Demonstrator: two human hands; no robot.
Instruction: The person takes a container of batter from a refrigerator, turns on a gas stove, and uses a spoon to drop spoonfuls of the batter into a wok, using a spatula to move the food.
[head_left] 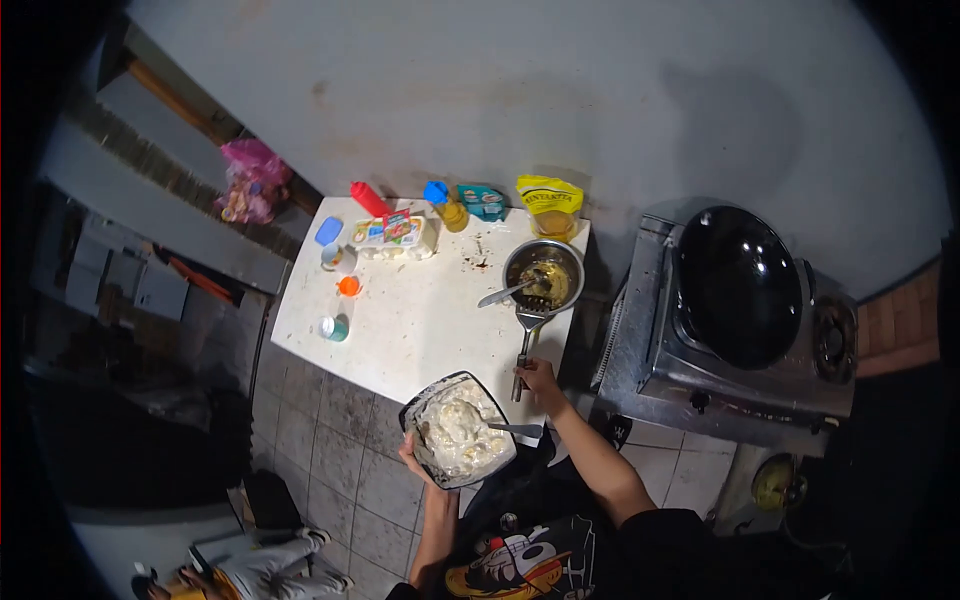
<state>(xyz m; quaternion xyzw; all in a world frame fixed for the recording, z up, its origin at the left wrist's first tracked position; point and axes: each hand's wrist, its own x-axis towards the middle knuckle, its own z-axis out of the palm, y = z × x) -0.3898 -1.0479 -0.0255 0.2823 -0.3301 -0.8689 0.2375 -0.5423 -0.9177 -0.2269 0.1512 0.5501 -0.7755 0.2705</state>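
Left hand is gripping the bowl by its side, at the tabletop's near edge; right hand is grasping the spatula by its handle. Bowl is looking squarish, dark-rimmed, smeared inside, holding lumpy white mix with a spoon sticking out. Spatula's slotted head is overlapping the near rim of the pot. Pot is holding yellowish food and a second spoon. Carton, red bottle and yellow pouch are lining the back of the stained white tabletop. Black wok is sitting on the stove.
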